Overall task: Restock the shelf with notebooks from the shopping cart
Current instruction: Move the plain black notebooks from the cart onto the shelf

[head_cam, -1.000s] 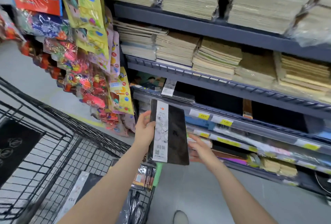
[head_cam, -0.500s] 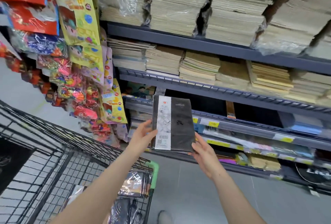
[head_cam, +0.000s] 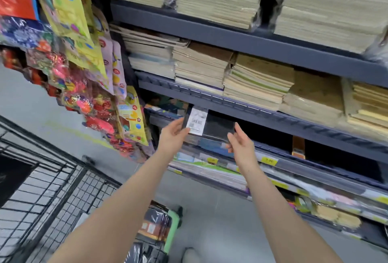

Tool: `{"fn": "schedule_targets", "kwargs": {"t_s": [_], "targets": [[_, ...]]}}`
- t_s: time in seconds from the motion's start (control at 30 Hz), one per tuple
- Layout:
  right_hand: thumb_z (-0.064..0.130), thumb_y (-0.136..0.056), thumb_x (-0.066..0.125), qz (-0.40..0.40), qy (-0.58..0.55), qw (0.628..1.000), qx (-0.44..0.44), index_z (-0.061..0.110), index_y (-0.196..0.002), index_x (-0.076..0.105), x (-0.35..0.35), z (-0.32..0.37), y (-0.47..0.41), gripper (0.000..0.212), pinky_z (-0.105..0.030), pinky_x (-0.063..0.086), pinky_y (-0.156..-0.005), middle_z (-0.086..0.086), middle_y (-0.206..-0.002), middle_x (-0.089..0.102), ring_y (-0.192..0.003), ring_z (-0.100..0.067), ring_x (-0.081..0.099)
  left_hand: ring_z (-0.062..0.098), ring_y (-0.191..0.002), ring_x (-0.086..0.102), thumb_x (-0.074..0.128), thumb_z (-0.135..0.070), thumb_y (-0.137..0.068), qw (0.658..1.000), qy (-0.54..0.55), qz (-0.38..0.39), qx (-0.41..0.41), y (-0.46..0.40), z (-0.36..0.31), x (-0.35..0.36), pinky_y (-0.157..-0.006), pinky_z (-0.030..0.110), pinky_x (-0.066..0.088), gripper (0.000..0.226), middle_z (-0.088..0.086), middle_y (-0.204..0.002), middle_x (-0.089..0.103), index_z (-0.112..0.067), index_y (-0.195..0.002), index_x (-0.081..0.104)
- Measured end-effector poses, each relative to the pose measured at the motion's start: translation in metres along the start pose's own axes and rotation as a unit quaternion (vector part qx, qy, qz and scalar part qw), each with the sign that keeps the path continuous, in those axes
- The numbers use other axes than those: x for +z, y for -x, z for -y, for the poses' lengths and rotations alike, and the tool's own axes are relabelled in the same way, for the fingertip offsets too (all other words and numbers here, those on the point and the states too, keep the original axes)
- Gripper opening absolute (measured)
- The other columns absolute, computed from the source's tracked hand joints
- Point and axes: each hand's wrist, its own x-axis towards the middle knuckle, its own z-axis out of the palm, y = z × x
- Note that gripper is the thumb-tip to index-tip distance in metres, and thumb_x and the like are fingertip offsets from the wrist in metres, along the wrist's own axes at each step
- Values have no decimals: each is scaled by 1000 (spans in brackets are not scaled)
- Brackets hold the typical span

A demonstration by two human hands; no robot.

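Your left hand (head_cam: 173, 136) grips the left edge of the notebook (head_cam: 218, 127), thumb on top over the white barcode label (head_cam: 197, 120) and fingers under the cover. Your right hand (head_cam: 241, 145) holds the right near corner, fingers partly curled against the edge, index finger raised along the side. The notebook is flat, rectangular, with a glossy black cover; it lies nearly level at the front lip of the third shelf (head_cam: 273, 113), its far end inside the dark opening. Whether it rests on the stack beneath cannot be determined.

The shelves are grey metal with ribbed front rails. Stacks of paper notebooks (head_cam: 258, 82) with cream page edges and brown covers fill the shelf above. Yellow price tags (head_cam: 269, 160) sit on the rail below your right hand. The shopping cart (head_cam: 52, 189), black wire mesh, stands at lower left, with plastic-wrapped notebooks (head_cam: 155, 225) beside its green handle (head_cam: 172, 229). Shiny toy packets (head_cam: 84, 86) hang at left.
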Motion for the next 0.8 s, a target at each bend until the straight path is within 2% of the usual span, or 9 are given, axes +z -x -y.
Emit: {"fn": "schedule_targets", "kwargs": {"t_s": [0.07, 0.17, 0.27, 0.37, 0.5, 0.57, 0.63, 0.7, 0.8], "targets": [[16, -96, 48, -22, 11, 1000, -8, 12, -143, 30, 7, 3, -19, 51, -14, 45, -56, -5, -114, 55, -61, -10, 49, 18, -129, 45, 58, -8, -90, 1000, -21, -12, 9, -23, -7, 5, -104, 27, 38, 44, 11, -135, 51, -6, -133, 48], [19, -96, 47, -59, 61, 996, -12, 9, -142, 35, 16, -4, -36, 48, -24, 49, -67, -5, -101, 59, -64, -13, 54, 20, -128, 46, 56, -9, -91, 995, -94, -6, 25, -42, -8, 12, -101, 24, 37, 43, 12, -136, 51, -5, -133, 48], [20, -96, 46, -46, 89, 995, -3, 16, -142, 35, 15, -15, -40, 47, -5, 43, -53, -9, -93, 59, -58, -5, 56, 25, -118, 54, 54, -12, -92, 981, -189, -16, 47, -45, 5, 18, -94, 26, 41, 41, 13, -129, 57, -8, -132, 48], [22, -97, 45, -27, 103, 994, 7, 22, -143, 32, 9, -10, -37, 48, -12, 47, -57, -11, -90, 62, -65, -14, 59, 25, -106, 58, 53, -16, -93, 975, -214, -29, 62, -43, 10, 19, -86, 28, 44, 41, 11, -127, 59, -11, -133, 48], [24, -96, 46, -6, 132, 991, -4, 25, -144, 29, 3, 2, -25, 51, -45, 50, -91, -11, -112, 60, -89, -23, 61, 3, -89, 51, 55, -20, -92, 978, -191, -21, 78, -35, 4, 7, -76, 12, 36, 47, 4, -133, 55, -13, -137, 44], [26, -96, 47, -1, 154, 988, -13, 28, -144, 28, 2, 9, -12, 52, -45, 46, -98, -7, -137, 49, -107, -24, 59, -6, -72, 47, 54, -23, -92, 980, -179, -20, 83, -26, 3, -5, -69, 13, 37, 47, -3, -111, 63, -14, -137, 44], [26, -96, 46, 5, 186, 982, -25, 27, -145, 26, 5, 18, 6, 53, -42, 44, -100, -4, -146, 39, -113, -26, 56, -8, -69, 45, 54, -25, -93, 979, -179, -12, 100, -12, 1, -18, -63, 13, 39, 47, -13, -86, 58, -13, -137, 44], [24, -97, 45, 9, 231, 972, -50, 23, -146, 25, 9, 26, 30, 54, -34, 41, -100, -5, -147, 38, -120, -25, 51, 3, -85, 57, 54, -28, -92, 972, -200, -6, 124, 7, -2, -34, -72, 14, 42, 48, -5, -100, 64, -12, -136, 45], [26, -97, 44, 7, 290, 953, -82, 19, -146, 25, 21, 35, 75, 54, -33, 35, -104, -4, -148, 35, -130, -24, 43, 24, -92, 62, 55, -32, -91, 950, -247, 8, 193, 38, -2, -62, -79, 31, 49, 49, 10, -115, 65, -11, -134, 46]]}}
